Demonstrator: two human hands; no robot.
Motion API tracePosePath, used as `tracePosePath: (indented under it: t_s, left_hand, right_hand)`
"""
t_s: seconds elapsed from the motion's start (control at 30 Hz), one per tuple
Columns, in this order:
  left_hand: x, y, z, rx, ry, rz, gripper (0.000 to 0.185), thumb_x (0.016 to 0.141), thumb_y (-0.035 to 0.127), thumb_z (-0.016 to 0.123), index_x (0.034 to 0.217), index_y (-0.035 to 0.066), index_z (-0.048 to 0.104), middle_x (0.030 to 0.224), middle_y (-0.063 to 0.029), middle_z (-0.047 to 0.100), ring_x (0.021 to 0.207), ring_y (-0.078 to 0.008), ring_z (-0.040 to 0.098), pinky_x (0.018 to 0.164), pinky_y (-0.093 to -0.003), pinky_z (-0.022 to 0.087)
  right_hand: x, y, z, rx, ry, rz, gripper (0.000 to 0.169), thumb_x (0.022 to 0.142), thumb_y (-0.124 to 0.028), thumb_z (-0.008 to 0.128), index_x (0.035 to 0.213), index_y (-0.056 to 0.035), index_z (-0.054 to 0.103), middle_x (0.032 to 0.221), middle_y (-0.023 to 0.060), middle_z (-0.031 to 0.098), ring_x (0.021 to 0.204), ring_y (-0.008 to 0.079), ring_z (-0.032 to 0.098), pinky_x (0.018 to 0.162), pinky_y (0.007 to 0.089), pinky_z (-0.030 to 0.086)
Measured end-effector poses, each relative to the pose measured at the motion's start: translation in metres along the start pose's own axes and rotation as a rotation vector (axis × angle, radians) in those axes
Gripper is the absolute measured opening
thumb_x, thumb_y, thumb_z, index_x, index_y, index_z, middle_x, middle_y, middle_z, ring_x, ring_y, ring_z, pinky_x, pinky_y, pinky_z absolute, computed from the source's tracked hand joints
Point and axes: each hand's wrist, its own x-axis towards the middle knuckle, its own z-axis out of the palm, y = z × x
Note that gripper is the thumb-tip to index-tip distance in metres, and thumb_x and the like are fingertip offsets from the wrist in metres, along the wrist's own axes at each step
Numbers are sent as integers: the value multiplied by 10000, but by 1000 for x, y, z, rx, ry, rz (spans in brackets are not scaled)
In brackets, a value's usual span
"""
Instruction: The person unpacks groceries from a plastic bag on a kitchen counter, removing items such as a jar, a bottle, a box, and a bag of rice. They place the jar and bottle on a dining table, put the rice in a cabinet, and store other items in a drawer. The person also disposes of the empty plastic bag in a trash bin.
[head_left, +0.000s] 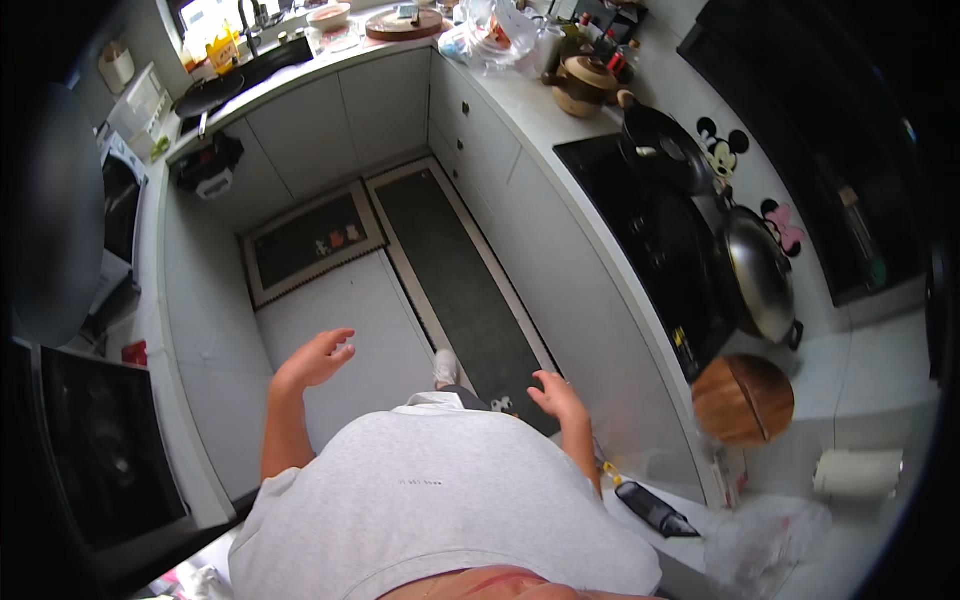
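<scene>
Both of my hands hang in the air with nothing in them. My left hand (315, 358) is over the pale floor (337, 307), its fingers spread forward. Nearer the right-hand cabinets, my right hand (556, 393) hovers above a long dark green floor mat (457, 255) with a beige border, fingers apart. One shoe (445, 367) of mine shows at the mat's edge. A shorter matching mat (311, 238) lies along the far cabinets. Neither hand touches a counter or an object.
Counters run along three sides. On the right are a black cooktop (645, 232), a frying pan (667, 146), a lidded wok (757, 274), a round wooden board (742, 399) and a clay pot (583, 84). The sink (277, 66) and a round chopping board (405, 24) are at the far end.
</scene>
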Motion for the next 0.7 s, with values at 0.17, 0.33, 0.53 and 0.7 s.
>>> tracePosePath:
  t_s: [0.17,0.33,0.53,0.7]
  left_hand:
    - [78,48,-71,-137,161,86,451,957,346,513,1348,123,480,1366,-133,479,1215,-276,503,996,-372,419]
    - [155,36,-120,-86,106,-89,448,956,336,515,1349,123,481,1344,-136,493,1210,-270,506,992,-358,422]
    - [273,33,-211,-134,88,-124,461,954,317,529,1360,107,464,1320,-161,514,1190,-267,528,978,-351,432]
    - [401,42,-297,-6,159,5,471,951,323,526,1349,80,466,1310,-172,517,1178,-290,530,977,-363,429]
  right_hand:
    - [160,-53,-91,-109,64,-198,392,855,-267,633,1185,-70,558,1104,183,605,1049,371,571,882,445,475]
    - [286,-136,-149,-44,-10,-430,387,876,-260,612,1209,-75,545,1153,157,580,1094,342,545,926,419,454]
    - [416,-187,-167,75,-131,-497,406,883,-267,607,1225,-60,538,1177,157,570,1107,334,540,942,403,447]
    - [505,-200,-186,12,-189,-207,411,887,-268,604,1237,-63,535,1203,161,562,1122,333,536,939,407,451]
